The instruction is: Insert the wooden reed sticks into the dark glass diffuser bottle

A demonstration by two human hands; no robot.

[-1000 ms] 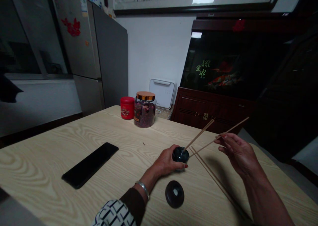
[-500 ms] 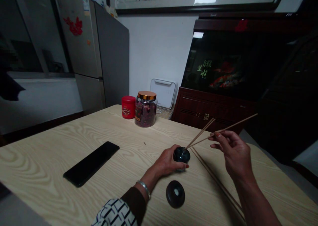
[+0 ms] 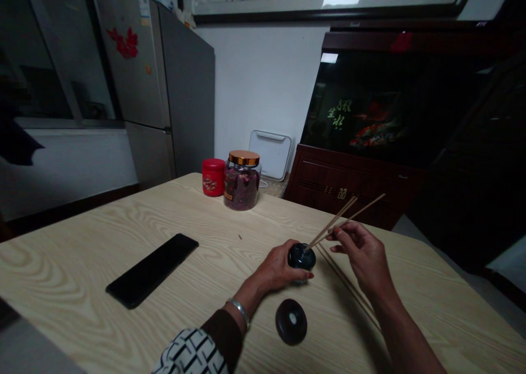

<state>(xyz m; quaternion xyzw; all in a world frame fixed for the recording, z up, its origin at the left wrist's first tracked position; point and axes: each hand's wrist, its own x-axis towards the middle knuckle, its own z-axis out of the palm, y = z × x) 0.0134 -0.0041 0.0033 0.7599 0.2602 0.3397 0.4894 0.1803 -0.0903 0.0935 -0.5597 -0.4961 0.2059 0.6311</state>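
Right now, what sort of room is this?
Probably a home's kitchen or dining corner: a refrigerator stands by the wall, a fish tank sits on a wooden cabinet, and a glass jar of dried petals stands on the wood-grain table.

A silver bangle (image 3: 239, 311) is worn just behind the left hand (image 3: 275, 270). Farther from the bangle, a dark brown sleeve (image 3: 224, 335) is seen, and then a white cloth (image 3: 189, 353) marked with black lines. Red polish (image 3: 310, 275) is put on one nail.

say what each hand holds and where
The left hand grips a dark round bottle around its body; the right hand pinches a thin wooden stick partway along, between thumb and fingers.
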